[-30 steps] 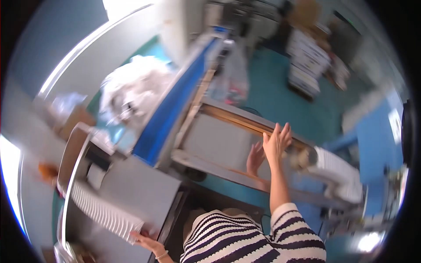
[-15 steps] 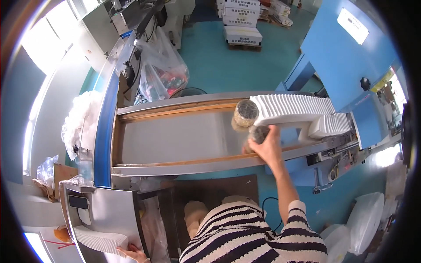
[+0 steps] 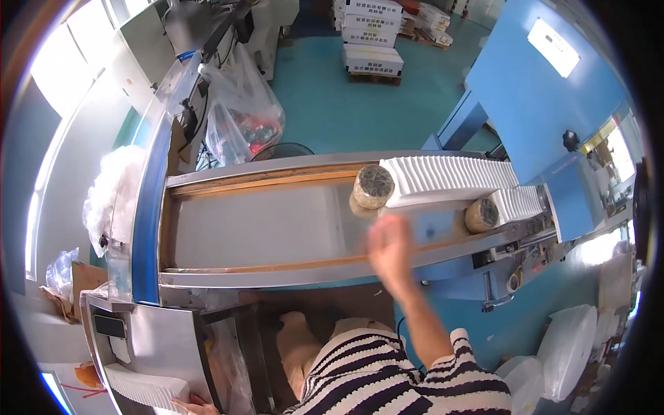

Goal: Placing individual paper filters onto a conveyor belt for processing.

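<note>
Half a second ago the right hand (image 3: 389, 247) lay against the near round weight by the paper stacks; now it has drawn back toward the person and hangs, blurred with motion, over the near rail of the metal trough (image 3: 263, 225), holding nothing, fingers loosely spread. The long row of white folded paper (image 3: 446, 176) lies at the right-hand end of the trough, touching the far wall, with a round wound-cord weight (image 3: 373, 187) pressed against its left end. A shorter row of the same paper (image 3: 520, 203) sits further right along the trough, capped by a second round weight (image 3: 481, 215). Both rows look to stand freely against their weights, so I judge that the hand has let go of them and the rows are left to hold by themselves.

The left hand (image 3: 188, 404) is at the picture's lower edge, well away from the trough on its near left side, fingers resting on another stack of white paper (image 3: 142, 389) on a grey machine surface (image 3: 162, 342). Whether it grips that stack or only touches it I cannot tell. Beyond the trough's far wall hangs a clear plastic bag (image 3: 238, 114).
</note>
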A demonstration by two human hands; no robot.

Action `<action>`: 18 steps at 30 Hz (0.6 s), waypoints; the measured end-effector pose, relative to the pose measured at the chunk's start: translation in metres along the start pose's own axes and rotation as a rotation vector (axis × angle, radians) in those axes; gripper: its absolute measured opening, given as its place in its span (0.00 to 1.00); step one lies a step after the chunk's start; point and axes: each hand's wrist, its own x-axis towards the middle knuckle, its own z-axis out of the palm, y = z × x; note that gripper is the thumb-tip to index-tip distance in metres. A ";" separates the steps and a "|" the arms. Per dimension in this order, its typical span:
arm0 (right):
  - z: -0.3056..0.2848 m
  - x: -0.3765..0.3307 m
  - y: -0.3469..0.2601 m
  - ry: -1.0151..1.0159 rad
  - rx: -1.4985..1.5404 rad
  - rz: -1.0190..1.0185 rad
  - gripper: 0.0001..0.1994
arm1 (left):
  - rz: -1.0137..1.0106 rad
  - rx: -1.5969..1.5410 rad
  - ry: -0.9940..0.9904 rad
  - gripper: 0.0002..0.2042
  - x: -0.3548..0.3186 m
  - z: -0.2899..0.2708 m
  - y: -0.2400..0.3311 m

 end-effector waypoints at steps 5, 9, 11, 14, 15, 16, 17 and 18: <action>0.156 -0.185 -0.147 -1.028 0.670 -0.503 0.07 | -0.009 -0.233 -0.054 0.24 0.044 -0.044 -0.025; 0.222 -0.297 -0.195 -2.063 0.701 0.415 0.26 | -0.013 -0.401 -0.237 0.20 0.076 -0.068 -0.067; 0.259 -0.337 -0.206 -2.162 0.551 0.674 0.43 | -0.072 -0.417 -0.179 0.24 0.061 -0.067 -0.065; 0.293 -0.369 -0.228 -2.087 0.477 0.957 0.49 | -0.195 -0.430 -0.133 0.24 0.046 -0.070 -0.036; 0.298 -0.377 -0.226 -2.094 0.454 1.029 0.50 | -0.264 -0.345 -0.264 0.24 0.046 -0.082 -0.028; 0.307 -0.384 -0.227 -2.072 0.441 1.103 0.51 | -0.281 -0.169 -0.246 0.24 0.052 -0.090 -0.012; 0.306 -0.387 -0.236 -2.030 0.315 1.088 0.51 | -0.313 0.006 -0.236 0.23 0.060 -0.100 0.000; 0.304 -0.393 -0.240 -2.081 0.260 1.068 0.51 | -0.121 0.082 -0.092 0.23 0.084 -0.114 -0.014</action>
